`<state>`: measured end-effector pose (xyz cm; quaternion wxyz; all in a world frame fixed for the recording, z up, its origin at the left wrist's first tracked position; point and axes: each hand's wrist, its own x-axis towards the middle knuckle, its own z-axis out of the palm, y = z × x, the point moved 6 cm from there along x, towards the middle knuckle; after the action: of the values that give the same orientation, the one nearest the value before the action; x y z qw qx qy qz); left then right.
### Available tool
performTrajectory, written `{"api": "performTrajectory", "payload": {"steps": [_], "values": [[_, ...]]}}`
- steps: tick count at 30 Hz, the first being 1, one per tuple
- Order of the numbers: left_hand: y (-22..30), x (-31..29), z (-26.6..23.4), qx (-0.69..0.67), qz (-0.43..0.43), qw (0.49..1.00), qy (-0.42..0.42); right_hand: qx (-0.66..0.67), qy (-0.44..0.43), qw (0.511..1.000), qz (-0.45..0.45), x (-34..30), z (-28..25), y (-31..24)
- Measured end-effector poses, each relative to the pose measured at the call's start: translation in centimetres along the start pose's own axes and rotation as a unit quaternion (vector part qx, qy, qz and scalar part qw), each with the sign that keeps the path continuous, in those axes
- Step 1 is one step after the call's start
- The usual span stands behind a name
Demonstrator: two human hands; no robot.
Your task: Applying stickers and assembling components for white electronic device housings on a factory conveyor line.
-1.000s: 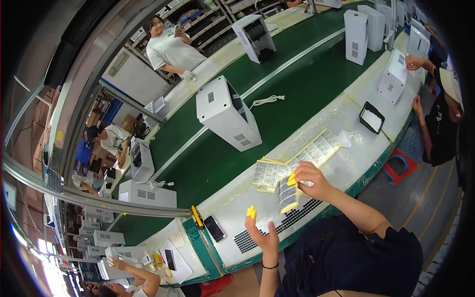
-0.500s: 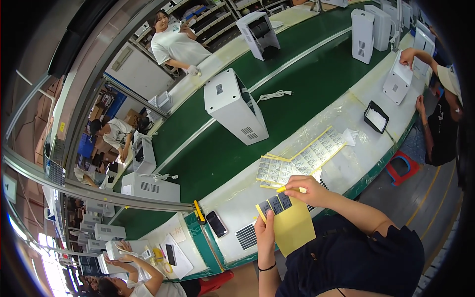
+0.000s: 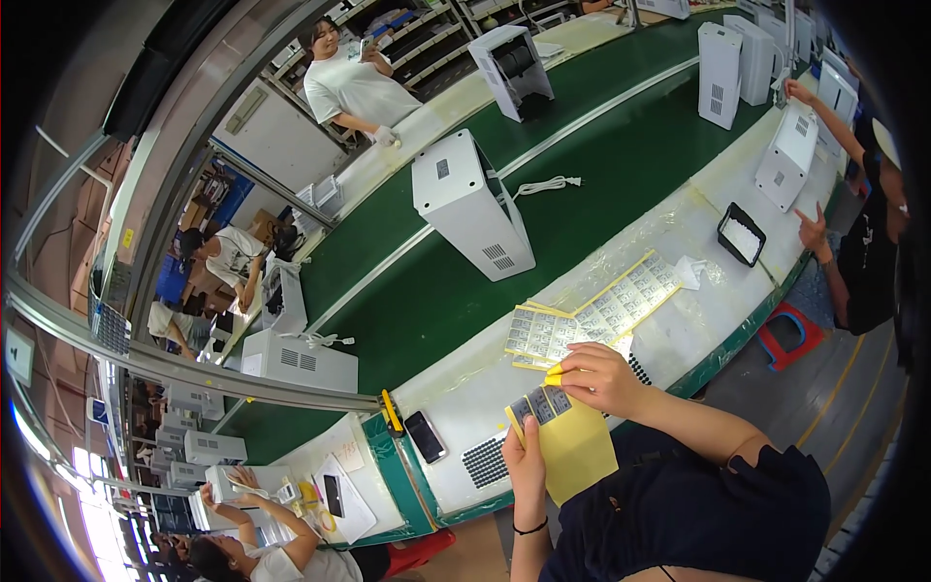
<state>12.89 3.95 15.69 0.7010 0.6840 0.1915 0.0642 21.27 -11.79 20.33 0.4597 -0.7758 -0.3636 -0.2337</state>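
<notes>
Hands sit close together at the lower centre of the frame. The left hand [image 3: 525, 462] grips the left edge of a yellow sheet [image 3: 582, 451], thumb on top. The right hand [image 3: 601, 380], with yellow covers [image 3: 554, 376] on its fingertips, is bent in at the sheet's upper edge; whether it pinches a label cannot be told. Three dark grey labels [image 3: 543, 405] show in a row there, the first partly under the left thumb, their print too small to read.

Just above, on the white desk [image 3: 485, 409], lie two printed label sheets [image 3: 630, 296], their writing illegible; whether more lie underneath is unclear. Small black round pads [image 3: 485, 465] stand in rows left of the left hand, too many to count; others are partly hidden by the right forearm. Farther left are one phone [image 3: 425, 436] and one yellow-and-black knife [image 3: 391, 413]; at right, one black tray [image 3: 742, 236] of white bits.

Beyond, mid-frame, one white housing [image 3: 480, 209] rests on the green belt [image 3: 601, 175]. At the right edge, a co-worker [image 3: 873, 242] is cut off by the dark rim.
</notes>
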Motion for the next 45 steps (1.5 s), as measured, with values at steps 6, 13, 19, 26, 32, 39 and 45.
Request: {"api": "performTrajectory", "payload": {"steps": [6, 13, 19, 26, 32, 39, 45], "values": [[-1.0, 0.3, -0.6, -0.02, -0.007, 1.0, 0.006, 0.016, 0.0, 1.0, 0.005, -0.4, 0.1, -0.7], [-2.9, 1.6, -1.4, -0.072, -0.022, 0.996, 0.04, 0.129, -0.021, 0.991, 0.009, 0.5, -2.0, -2.8], [-3.9, 2.3, -2.0, -0.129, -0.044, 0.99, 0.044, 0.186, 0.028, 0.976, 0.105, 1.3, -2.5, -0.7], [-5.6, 2.8, -0.5, -0.178, -0.07, 0.981, 0.035, 0.398, 0.017, 0.864, 0.308, -2.5, 2.6, 6.0], [-7.9, 3.3, 0.4, -0.135, -0.104, 0.985, 0.009, 0.352, -0.01, 0.839, 0.414, -7.0, 5.9, 8.2], [-12.7, 4.4, -1.8, -0.049, -0.066, 0.997, 0.005, 0.285, 0.119, 0.847, 0.433, -11.0, 7.0, 16.2], [-15.3, 3.5, -3.2, -0.013, -0.085, 0.996, -0.021, 0.184, 0.181, 0.879, 0.4, -15.0, 4.6, 23.3]]}}
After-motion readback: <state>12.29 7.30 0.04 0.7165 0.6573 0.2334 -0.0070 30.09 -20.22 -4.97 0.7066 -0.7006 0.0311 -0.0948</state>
